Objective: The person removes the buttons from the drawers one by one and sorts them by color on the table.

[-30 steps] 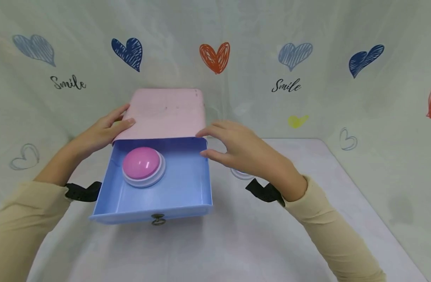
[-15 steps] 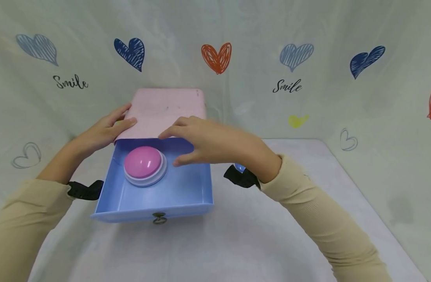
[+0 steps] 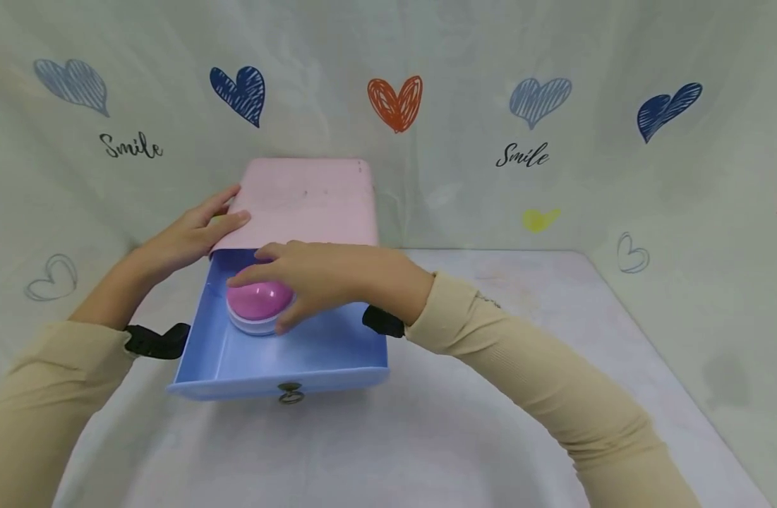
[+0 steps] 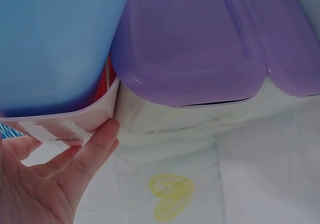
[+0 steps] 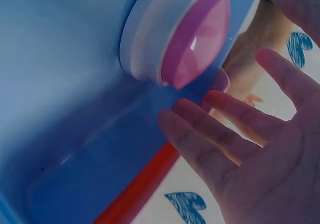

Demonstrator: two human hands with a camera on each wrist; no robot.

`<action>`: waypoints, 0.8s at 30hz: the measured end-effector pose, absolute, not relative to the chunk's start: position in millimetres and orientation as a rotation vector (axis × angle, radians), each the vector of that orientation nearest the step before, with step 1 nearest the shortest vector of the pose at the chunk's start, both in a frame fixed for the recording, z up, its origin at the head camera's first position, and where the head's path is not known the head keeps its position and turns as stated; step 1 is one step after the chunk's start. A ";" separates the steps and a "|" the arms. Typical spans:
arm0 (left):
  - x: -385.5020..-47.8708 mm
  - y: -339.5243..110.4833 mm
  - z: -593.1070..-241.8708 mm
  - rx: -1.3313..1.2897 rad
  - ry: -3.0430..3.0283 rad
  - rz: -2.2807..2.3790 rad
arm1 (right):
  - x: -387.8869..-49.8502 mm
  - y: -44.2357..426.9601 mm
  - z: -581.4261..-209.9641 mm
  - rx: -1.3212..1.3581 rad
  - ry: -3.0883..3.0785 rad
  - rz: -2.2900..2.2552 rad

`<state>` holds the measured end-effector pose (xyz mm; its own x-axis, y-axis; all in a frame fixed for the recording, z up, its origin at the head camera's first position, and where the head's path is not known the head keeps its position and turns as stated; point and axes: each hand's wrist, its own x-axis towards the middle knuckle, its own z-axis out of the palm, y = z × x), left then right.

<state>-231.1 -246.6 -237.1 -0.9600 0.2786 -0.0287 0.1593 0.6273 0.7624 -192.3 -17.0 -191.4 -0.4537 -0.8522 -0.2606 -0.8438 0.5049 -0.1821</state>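
Note:
In the head view, a blue drawer (image 3: 337,349) stands pulled out of a small cabinet with a pink top (image 3: 308,201). Inside it, towards the left, lies a round push light (image 3: 261,302) with a pink dome and white base. My left hand (image 3: 188,236) steadies the cabinet's upper left side, thumb on the top; its fingers touch the pink rim in the left wrist view. Over the push light hovers my right hand (image 3: 327,275), fingers spread and partly hiding the dome. The right wrist view shows a gap between those fingers and the pink dome (image 5: 197,44).
Lower purple drawers (image 4: 190,39) of the cabinet are pushed in, seen in the left wrist view. A metal ring pull (image 3: 291,397) hangs on the blue drawer's front. Behind the white tabletop (image 3: 521,282) hangs a pale curtain (image 3: 452,141) printed with hearts.
My right hand has moved left and slightly down, from the drawer's right edge to above the push light. The left hand keeps its place on the cabinet.

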 end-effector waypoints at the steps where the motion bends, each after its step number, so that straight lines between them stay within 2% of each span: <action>1: -231.6 -246.2 -236.8 0.369 2.700 1.247 | -192.3 -19.7 -192.4 -1.424 2.435 -0.014; 10: -231.3 -244.5 -236.4 0.380 2.690 1.256 | -194.0 -46.4 -201.5 -1.338 2.477 0.261; 15: -230.6 -243.9 -237.2 0.376 2.696 1.242 | -195.8 -54.6 -209.3 -1.272 2.478 0.303; 24: -234.0 -245.9 -237.7 0.384 2.703 1.228 | -195.8 -58.5 -211.9 -1.310 2.471 0.311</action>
<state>-234.0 -245.9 -237.7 -0.9563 0.2910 -0.0284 0.1701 0.6327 0.7555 -195.8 -58.5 -211.9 -0.5248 -0.7605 -0.3824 -0.8315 0.5541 0.0390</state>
